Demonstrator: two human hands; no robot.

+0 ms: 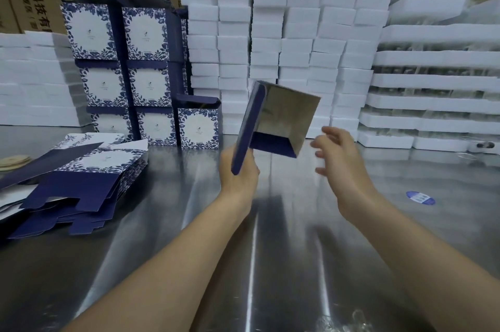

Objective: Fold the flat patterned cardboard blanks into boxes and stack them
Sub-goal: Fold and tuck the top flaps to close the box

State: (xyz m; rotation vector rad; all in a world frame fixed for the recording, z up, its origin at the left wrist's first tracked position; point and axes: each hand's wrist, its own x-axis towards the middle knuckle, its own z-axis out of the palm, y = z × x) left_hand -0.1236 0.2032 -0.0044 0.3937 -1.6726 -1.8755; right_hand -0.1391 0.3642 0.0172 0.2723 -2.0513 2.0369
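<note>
A partly folded box, dark blue outside and silver inside, tilts in the air above the steel table. My left hand grips its long blue side flap from below. My right hand hovers just right of the box with fingers spread and relaxed, touching nothing. A pile of flat blue-and-white floral blanks lies at the left of the table. Several finished floral boxes stand stacked at the back left, one single box beside them.
White foam blocks are stacked high along the back, more at the right and far left. Brown cartons stand behind them. A blue oval sticker lies on the steel table at right.
</note>
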